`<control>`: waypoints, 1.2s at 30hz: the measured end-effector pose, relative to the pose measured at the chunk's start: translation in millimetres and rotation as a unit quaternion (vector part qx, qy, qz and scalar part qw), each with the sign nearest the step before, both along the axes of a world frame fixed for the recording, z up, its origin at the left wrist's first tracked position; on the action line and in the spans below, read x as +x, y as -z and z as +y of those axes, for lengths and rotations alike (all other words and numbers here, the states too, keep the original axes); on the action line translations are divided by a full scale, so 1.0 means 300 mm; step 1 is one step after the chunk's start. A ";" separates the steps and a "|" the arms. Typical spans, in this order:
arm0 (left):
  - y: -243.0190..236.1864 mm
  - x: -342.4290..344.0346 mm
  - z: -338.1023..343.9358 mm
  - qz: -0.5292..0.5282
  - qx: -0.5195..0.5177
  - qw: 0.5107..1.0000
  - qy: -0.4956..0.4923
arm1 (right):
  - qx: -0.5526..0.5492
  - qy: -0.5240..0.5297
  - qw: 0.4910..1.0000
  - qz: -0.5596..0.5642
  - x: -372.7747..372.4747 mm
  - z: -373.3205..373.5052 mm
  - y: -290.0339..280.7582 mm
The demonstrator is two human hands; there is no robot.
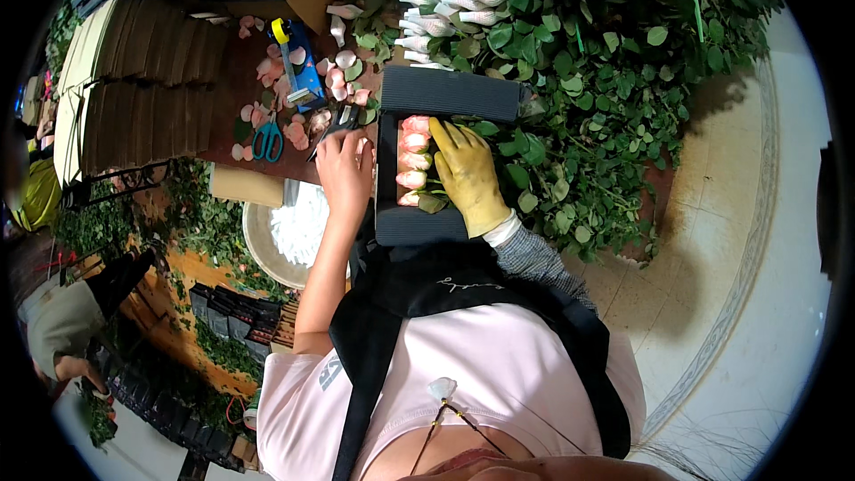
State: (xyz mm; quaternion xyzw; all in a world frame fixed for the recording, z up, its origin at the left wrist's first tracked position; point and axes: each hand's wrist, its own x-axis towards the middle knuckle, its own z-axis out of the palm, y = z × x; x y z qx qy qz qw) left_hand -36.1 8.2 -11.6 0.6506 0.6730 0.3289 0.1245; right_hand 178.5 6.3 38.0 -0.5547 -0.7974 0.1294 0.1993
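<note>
A row of pink roses (413, 160) lies in a black corrugated cardboard wrapper (423, 227), their stems and leaves reaching out to the right. My right hand (468, 176), in a yellow rubber glove, rests over the stems with fingers stretched out, its fingertips beside the topmost rose. Just left of the wrapper, my bare left hand (345, 169) bends its fingers around the near end of a small black tool (342, 118), whose kind I cannot make out. The fingers partly hide that tool.
Left on the table are teal scissors (268, 140), a blue tape dispenser (303, 71), loose petals and stacked brown cardboard (156, 80). A bowl (258, 245) of white pieces stands below. Net-wrapped roses (454, 0) and leafy stems (597, 107) fill the right. A person (67, 321) bends at lower left.
</note>
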 end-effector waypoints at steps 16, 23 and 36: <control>0.151 0.086 0.087 -0.472 -0.217 0.854 0.023 | -0.014 0.007 1.000 -0.009 -0.008 0.004 -0.015; 0.160 0.109 0.098 -0.436 -0.230 0.870 0.003 | 0.002 0.003 1.000 -0.016 -0.007 -0.001 0.003; 0.035 0.098 0.036 -0.196 -0.109 0.973 0.047 | -0.023 0.013 1.000 -0.010 -0.006 0.003 -0.004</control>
